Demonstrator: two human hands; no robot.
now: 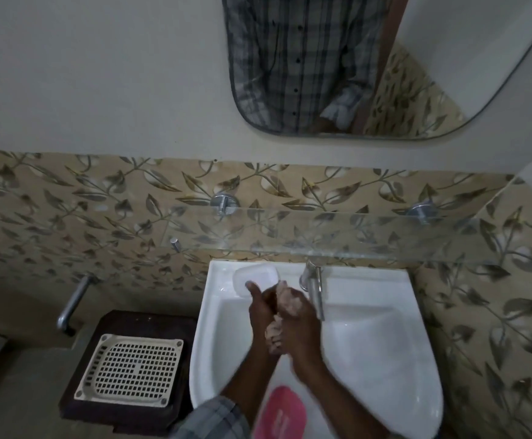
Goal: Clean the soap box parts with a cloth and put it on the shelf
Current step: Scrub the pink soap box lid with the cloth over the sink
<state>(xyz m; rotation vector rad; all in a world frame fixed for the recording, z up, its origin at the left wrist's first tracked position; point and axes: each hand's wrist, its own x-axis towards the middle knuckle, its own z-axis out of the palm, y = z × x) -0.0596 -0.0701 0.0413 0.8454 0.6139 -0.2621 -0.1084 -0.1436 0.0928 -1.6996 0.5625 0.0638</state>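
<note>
Cloth (286, 301) gripped between left hand (260, 312) and right hand (301, 337).

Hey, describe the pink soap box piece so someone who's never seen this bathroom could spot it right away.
Find the white washbasin below the glass shelf. At its near edge, between the person's forearms, lies the pink soap box part. It is the only bright pink thing there; the other part, on the back left ledge, is translucent white.
</note>
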